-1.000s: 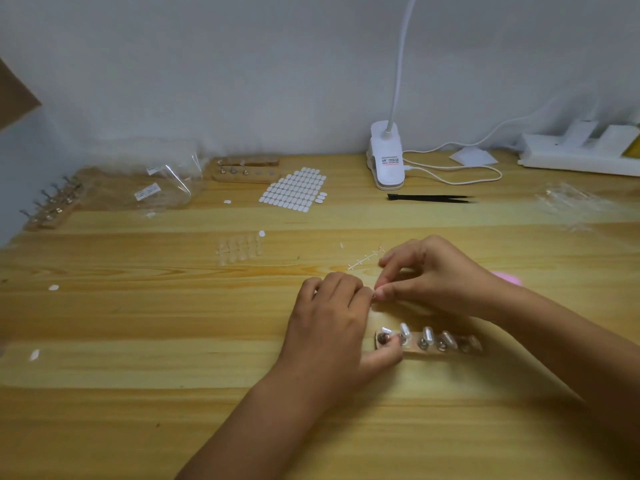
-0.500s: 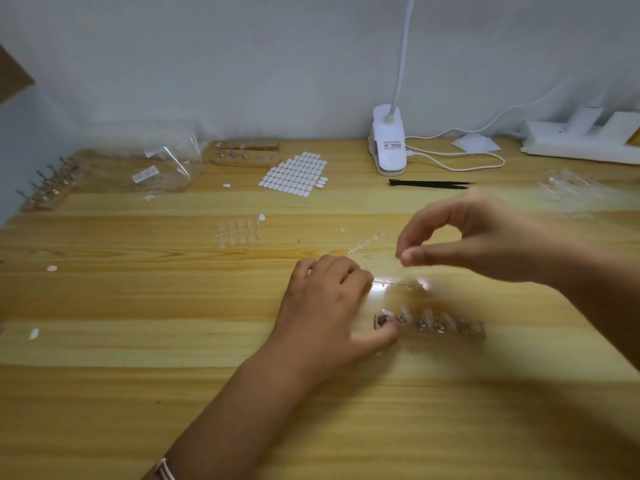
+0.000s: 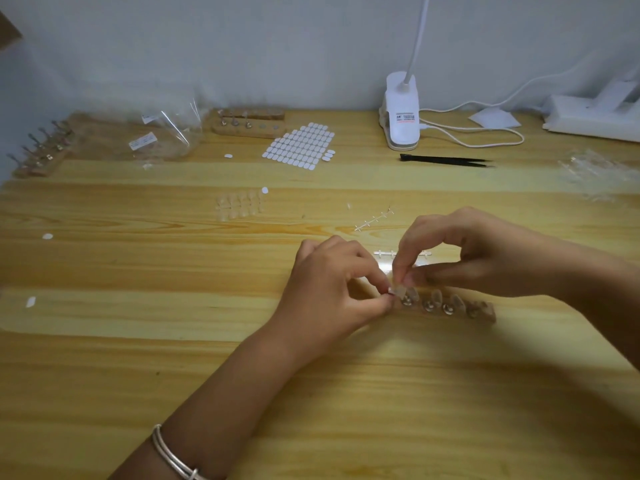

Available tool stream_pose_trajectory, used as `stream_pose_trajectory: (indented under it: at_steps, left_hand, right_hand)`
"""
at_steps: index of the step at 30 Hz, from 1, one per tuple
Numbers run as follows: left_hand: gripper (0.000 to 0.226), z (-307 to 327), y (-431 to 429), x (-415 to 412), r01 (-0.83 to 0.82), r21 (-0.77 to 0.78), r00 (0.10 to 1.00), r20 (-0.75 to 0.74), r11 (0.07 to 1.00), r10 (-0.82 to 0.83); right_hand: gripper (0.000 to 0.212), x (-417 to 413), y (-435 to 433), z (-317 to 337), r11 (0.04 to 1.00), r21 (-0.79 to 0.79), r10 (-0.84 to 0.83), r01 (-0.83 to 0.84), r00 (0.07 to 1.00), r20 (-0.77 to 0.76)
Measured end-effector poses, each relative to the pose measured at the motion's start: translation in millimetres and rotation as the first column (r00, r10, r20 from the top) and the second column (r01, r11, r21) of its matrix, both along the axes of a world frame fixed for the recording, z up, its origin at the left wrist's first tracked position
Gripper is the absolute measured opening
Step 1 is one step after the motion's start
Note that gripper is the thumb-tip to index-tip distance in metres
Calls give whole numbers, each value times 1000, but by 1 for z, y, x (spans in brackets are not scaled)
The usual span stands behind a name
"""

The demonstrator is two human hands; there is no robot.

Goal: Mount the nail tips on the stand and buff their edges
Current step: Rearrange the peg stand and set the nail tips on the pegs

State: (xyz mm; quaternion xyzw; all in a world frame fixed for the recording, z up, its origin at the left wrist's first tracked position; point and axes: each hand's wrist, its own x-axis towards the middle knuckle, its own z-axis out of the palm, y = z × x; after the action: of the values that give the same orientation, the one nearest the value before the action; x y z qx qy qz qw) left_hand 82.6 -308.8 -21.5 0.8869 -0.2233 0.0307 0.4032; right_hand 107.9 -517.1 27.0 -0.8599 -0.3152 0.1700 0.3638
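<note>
Left hand (image 3: pixel 329 292) and right hand (image 3: pixel 467 251) crowd the left end of the stand (image 3: pixel 483 311), the right hand pinching a nail tip (image 3: pixel 399 291) there; the stand's right end is exposed.

Open tabletop (image 3: pixel 138 358) on the near side and to the left.

Behind the hands lie a sprue strip (image 3: pixel 374 221) and loose tips (image 3: pixel 239 204).

Along the far edge are the lamp base (image 3: pixel 401 112), tweezers (image 3: pixel 446 160) and sticker sheet (image 3: pixel 299 145).

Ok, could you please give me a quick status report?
Left hand and right hand pinch a clear plastic nail tip at left end of long wooden stand. Nothing blocking.

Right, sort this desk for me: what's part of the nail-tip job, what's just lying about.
Job: left hand, right hand, clear nail tip pinched between them, wooden stand.
Lying about: black tweezers, clip lamp, power strip, plastic bag.
</note>
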Motion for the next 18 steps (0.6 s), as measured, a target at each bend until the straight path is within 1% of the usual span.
stream_pose_trajectory:
  at_steps: [3,5,8,12,18]
  left_hand:
    - [12,-1,-4,-2,-3,50,998,66,999,-1]
    - [9,-1,-5,-3,7,66,997,82,998,-12]
    - [9,-1,-4,-2,17,68,997,73,998,-22]
    - [11,-1,-4,0,14,27,999,29,1000,-15]
    - [11,-2,-4,-1,5,35,999,37,999,-6]
  right_hand:
    - [16,1,4,1,1000,8,16,-16,1000,5]
    - [15,1,6,1,1000,11,22,-22,1000,3]
    - [12,1,7,1,1000,11,12,-12,1000,5]
    - [11,0,8,1,1000,-14,-20,20,1000,22]
    - [11,-2,14,3,997,-56,-54,55,998,12]
